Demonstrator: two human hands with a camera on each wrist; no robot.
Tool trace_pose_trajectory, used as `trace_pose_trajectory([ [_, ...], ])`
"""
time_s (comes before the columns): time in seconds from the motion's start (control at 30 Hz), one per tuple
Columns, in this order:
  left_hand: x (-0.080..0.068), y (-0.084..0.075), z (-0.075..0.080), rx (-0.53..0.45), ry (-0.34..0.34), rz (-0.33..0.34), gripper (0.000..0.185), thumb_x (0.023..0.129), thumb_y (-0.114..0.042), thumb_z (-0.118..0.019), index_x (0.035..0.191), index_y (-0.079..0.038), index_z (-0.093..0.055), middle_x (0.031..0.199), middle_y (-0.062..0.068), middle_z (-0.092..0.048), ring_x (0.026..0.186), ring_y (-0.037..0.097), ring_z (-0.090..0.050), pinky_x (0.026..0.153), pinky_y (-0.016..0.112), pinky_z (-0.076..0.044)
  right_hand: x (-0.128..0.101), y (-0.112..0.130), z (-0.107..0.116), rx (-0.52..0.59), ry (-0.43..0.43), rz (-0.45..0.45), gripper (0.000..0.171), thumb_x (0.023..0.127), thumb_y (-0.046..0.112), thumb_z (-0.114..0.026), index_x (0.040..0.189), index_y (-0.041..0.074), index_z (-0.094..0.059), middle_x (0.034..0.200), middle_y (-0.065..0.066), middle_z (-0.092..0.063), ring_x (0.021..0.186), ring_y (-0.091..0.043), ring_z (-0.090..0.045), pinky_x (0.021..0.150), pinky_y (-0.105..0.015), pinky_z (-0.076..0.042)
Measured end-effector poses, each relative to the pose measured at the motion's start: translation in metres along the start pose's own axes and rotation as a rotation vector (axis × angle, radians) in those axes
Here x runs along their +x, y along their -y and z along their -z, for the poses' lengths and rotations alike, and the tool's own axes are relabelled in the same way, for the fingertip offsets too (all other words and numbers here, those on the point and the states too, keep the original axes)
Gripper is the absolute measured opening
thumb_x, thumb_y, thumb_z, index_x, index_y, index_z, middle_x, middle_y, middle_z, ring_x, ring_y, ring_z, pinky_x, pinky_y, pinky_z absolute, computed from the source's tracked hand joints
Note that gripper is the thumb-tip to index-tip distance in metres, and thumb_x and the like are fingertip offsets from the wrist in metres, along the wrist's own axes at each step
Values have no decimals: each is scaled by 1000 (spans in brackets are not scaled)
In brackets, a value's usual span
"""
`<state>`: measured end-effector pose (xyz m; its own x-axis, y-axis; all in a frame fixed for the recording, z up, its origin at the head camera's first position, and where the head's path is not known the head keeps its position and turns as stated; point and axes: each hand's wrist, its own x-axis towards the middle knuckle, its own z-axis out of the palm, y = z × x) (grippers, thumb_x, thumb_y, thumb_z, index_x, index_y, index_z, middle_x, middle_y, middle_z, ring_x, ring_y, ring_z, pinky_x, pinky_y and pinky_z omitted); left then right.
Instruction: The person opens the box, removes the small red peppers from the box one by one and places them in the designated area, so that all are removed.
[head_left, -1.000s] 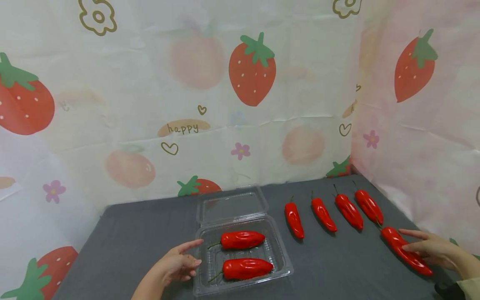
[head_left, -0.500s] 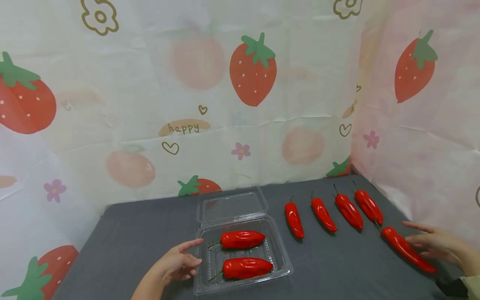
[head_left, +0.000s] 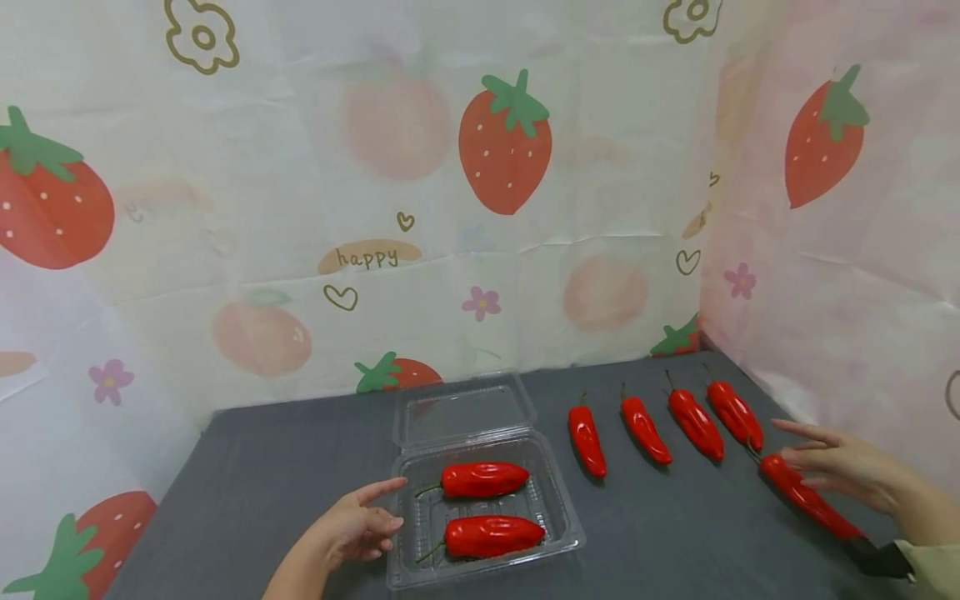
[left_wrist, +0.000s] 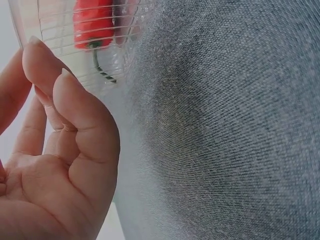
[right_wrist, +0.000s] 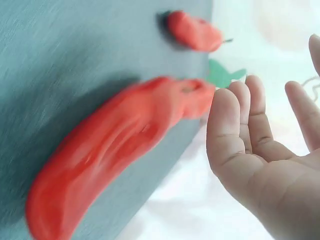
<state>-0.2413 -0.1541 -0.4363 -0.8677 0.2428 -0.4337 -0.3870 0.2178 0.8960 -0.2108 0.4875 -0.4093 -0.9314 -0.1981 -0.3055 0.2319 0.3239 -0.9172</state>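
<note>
While the right hand (head_left: 840, 467) hovers with its fingers spread and straight, it has hold of nothing; it sits just above the far end of a long red pepper (head_left: 806, 497) lying on the dark grey table (head_left: 285, 467), and from the wrist view there's a clear gap between fingertips and pepper, so not touching as far as I can see; that wrist shot is pretty blurry though. Over on the other side the left hand (head_left: 352, 527) rests on the table with its fingers loosely curled, gripping nothing, right up beside the left wall of a clear plastic clamshell box (head_left: 558, 508); can't tell if the index tip actually touches it. Box lid is flipped open toward the back; two fat red peppers (head_left: 483, 479) lie inside, one behind the other, stems pointing left. Between box and right hand there's a row of four smaller peppers (head_left: 645, 429) on the cloth, each apart from its neighbour; strawberry-print sheets (head_left: 504, 142) hang behind and to the right.
</note>
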Motion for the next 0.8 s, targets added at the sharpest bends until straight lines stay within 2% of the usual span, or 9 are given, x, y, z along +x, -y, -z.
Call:
trace_pose_trajectory([
  [0.03, 0, 0, 0, 1, -3, 1, 65, 89, 0, -65, 148, -2, -36, 67, -1, -57, 53, 8, -58, 51, 23, -45, 0, 3, -2, 18, 14, 16, 35, 102, 18, -52, 127, 43, -54, 135, -29, -41, 110, -18, -57, 92, -47, -47],
  [0.1, -1, 0, 0, 2, -6, 4, 66, 89, 0, -65, 148, -2, -36, 68, -1, -57, 54, 8, -58, 51, 23, -45, 0, 9, -6, 46, 60, 57, 38, 102, 16, -49, 118, 50, -56, 128, -10, -50, 107, -12, -58, 91, -43, -49],
  [0.2, -1, 0, -1, 3, -5, 5, 66, 90, 0, -65, 148, -2, -35, 68, -1, -56, 54, 8, -57, 51, 23, -45, 2, 18, -16, 83, 90, 98, 39, 103, 14, -48, 113, 51, -57, 119, 7, -53, 103, -6, -60, 89, -38, -50],
  [0.4, -2, -1, -2, 9, -28, 4, 65, 89, 1, -65, 148, -2, -36, 69, 0, -55, 54, 9, -57, 51, 23, -45, 6, 34, -38, 85, 87, 162, 38, 103, 14, -48, 118, 47, -58, 115, 8, -58, 102, -7, -61, 87, -35, -51],
  [0.57, -2, -1, -5, 15, -70, 14, 63, 88, 2, -66, 146, -3, -41, 70, 1, -56, 54, 11, -57, 51, 24, -44, 11, 44, -52, 98, 131, 233, 43, 103, 10, -46, 118, 47, -59, 115, 8, -61, 103, -8, -61, 85, -34, -52],
  [0.8, -2, -2, -6, 24, -91, 25, 62, 88, 1, -66, 145, -4, -42, 71, 2, -56, 54, 12, -58, 52, 24, -45, 19, 59, -73, 94, 139, 254, 37, 101, 12, -50, 124, 41, -58, 116, 3, -60, 105, -12, -61, 87, -39, -51],
])
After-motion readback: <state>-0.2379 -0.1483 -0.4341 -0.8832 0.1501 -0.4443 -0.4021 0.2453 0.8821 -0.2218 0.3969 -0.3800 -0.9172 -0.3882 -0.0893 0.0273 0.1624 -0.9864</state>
